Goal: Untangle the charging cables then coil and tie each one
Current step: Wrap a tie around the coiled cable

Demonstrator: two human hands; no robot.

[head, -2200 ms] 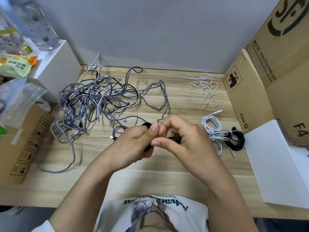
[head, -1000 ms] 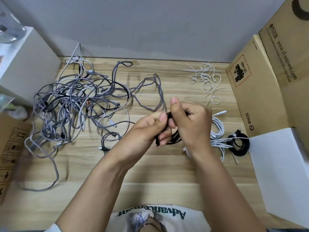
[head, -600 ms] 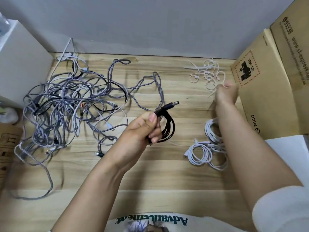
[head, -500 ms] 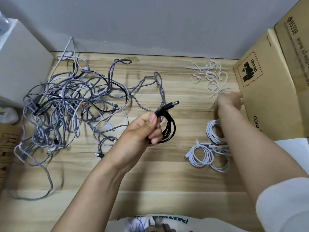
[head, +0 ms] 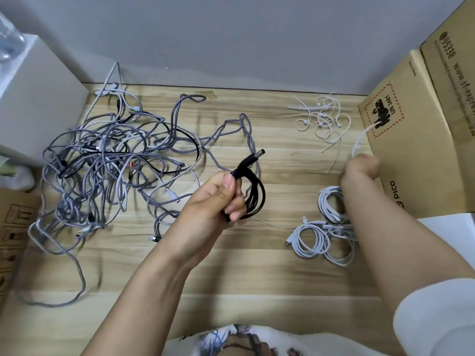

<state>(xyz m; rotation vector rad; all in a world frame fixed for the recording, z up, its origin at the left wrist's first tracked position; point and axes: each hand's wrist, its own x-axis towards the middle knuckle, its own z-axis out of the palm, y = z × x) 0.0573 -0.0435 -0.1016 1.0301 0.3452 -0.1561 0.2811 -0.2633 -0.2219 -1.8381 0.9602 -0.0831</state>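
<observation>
My left hand (head: 213, 201) grips a coiled black cable (head: 253, 196) above the middle of the wooden table (head: 231, 273), its plug pointing up and right. My right hand (head: 361, 169) is at the far right, fingers curled round a white tie (head: 359, 140) that curves up in front of the cardboard box. A pile of white ties (head: 321, 116) lies at the back right. Coiled white cables (head: 318, 235) lie below my right forearm. A big tangle of grey braided cables (head: 110, 160) covers the left of the table.
Cardboard boxes (head: 416, 124) stand along the right edge, with a white sheet or box (head: 452, 227) in front of them. A white box (head: 30, 98) stands at the back left and another cardboard box (head: 12, 227) at the left edge. A grey wall closes the back.
My right hand left the black coil, reached to the tie pile at the back right and now holds one tie, lifted clear. My left hand keeps the coil in place.
</observation>
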